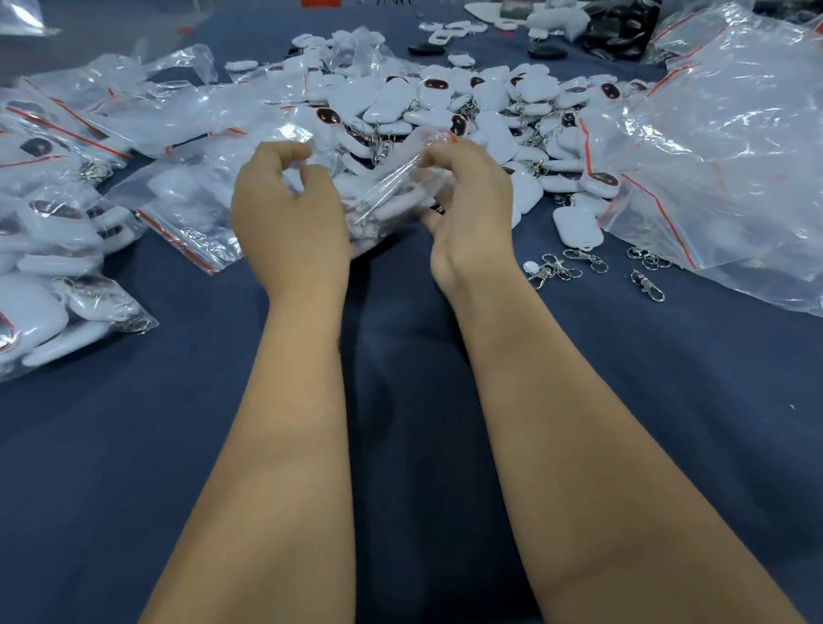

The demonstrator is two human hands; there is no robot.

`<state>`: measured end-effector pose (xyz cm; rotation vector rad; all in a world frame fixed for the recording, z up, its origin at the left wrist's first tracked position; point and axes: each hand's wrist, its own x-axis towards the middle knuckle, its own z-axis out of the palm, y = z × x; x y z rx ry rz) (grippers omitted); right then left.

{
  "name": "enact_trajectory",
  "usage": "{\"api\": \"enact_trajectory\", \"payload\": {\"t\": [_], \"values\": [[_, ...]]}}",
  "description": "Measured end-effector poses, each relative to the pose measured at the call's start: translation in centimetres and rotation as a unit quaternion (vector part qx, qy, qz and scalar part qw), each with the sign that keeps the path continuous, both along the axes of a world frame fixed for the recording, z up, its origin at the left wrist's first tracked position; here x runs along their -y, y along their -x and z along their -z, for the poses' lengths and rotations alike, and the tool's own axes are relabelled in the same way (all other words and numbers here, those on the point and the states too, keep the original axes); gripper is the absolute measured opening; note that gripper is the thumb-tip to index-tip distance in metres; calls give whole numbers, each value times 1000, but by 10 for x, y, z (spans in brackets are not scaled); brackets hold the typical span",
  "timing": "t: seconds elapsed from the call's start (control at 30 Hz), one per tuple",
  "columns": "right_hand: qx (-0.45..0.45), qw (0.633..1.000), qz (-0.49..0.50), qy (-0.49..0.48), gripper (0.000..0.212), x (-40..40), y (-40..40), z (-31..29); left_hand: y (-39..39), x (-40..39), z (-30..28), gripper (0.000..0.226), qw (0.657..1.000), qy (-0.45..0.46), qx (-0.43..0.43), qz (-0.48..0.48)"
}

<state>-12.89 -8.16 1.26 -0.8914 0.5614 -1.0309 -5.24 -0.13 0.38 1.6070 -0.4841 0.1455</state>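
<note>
"Clear plastic: the small bag [382, 188], held mid-table over the blue cloth [409, 412]. Contents?"

"White shapes show through — inside or behind, I cannot tell. Left hand [290, 223] and right hand [469, 205] each pinch its top edge, fingers curled. Filled bags [32, 308] of white fobs lie left; loose fobs [429, 103] heaped beyond."
</note>
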Motion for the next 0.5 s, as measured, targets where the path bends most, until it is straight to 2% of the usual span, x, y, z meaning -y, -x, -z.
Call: {"api": "enact_trajectory", "payload": {"t": [0.17, 0.23, 0.3, 0.4, 0.5], "values": [[82, 996, 5, -24, 28, 7, 7, -6, -10, -8, 0, 18, 998, -39, -57, -11], [135, 989, 0, -66, 31, 12, 12, -8, -11, -8, -1, 18, 994, -31, -98, 27], [170, 979, -51, -100, 30, 15, 18, -8, -7, -8, -3, 22, 992, -51, -104, 57], [170, 973, -120, -102, 26, 12, 20, -7, -1, -7, -4, 26, 983, -63, -133, 114], [177, 967, -134, -124, 29, 9, 20, -9, -4, -7, -5, 42, 960, -109, -173, 189]]}}
